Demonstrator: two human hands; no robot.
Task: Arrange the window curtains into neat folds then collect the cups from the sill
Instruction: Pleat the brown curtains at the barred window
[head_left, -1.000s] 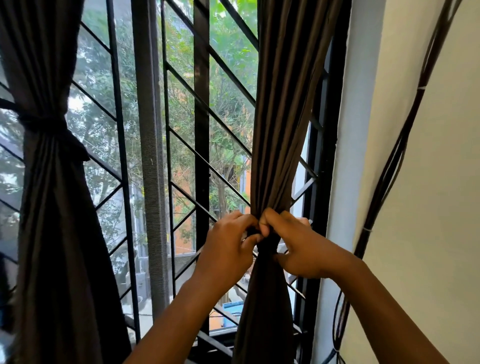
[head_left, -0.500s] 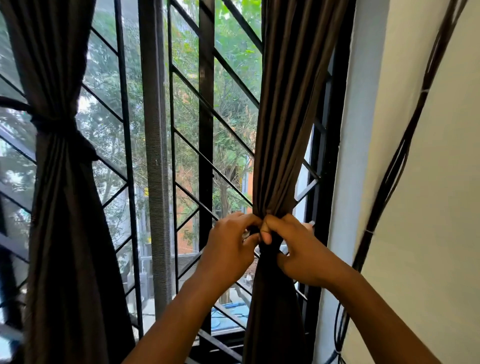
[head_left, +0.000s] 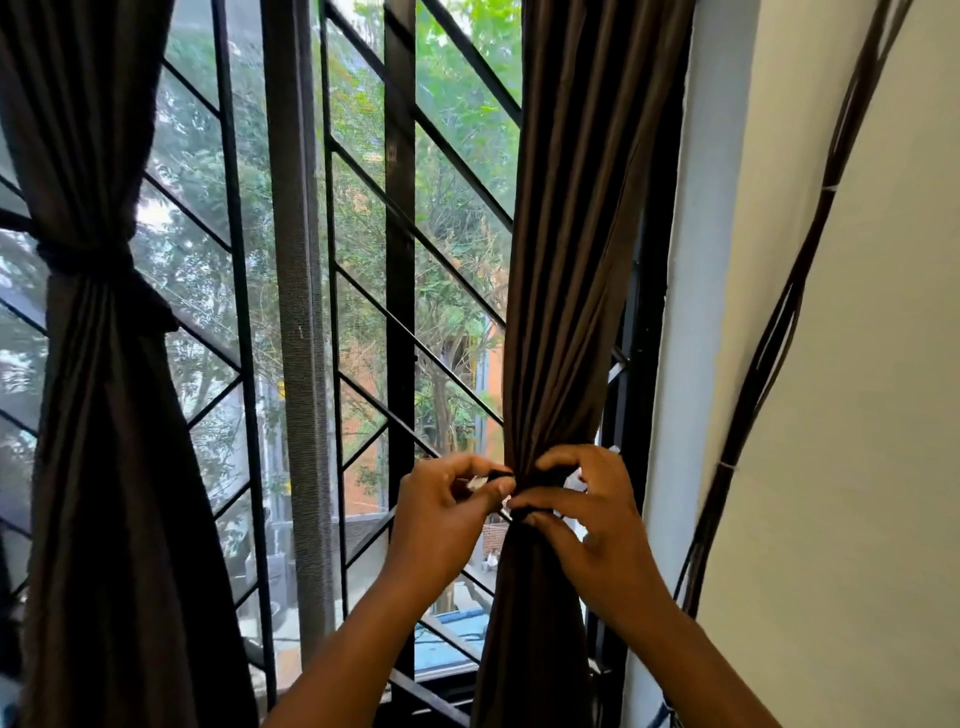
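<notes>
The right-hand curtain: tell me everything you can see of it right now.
The right-hand curtain is dark brown, smooth, slightly shiny cloth hanging in narrow vertical pleats beside the window frame. It is gathered to a narrow waist low down, where a dark tie band wraps it, then spreads again below. The left hand pinches the band's end, which shows a white patch; the right hand grips the gathered waist. Its top and hem are out of frame.

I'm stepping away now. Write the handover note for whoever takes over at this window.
Left hand: pinches one end of the dark tie band.
Right hand: fingers curled on the band at the right curtain.
Done: left curtain gathered and tied.
Left: finish fastening the right curtain's band, then collect the cups; no cups or sill are in view.
</notes>
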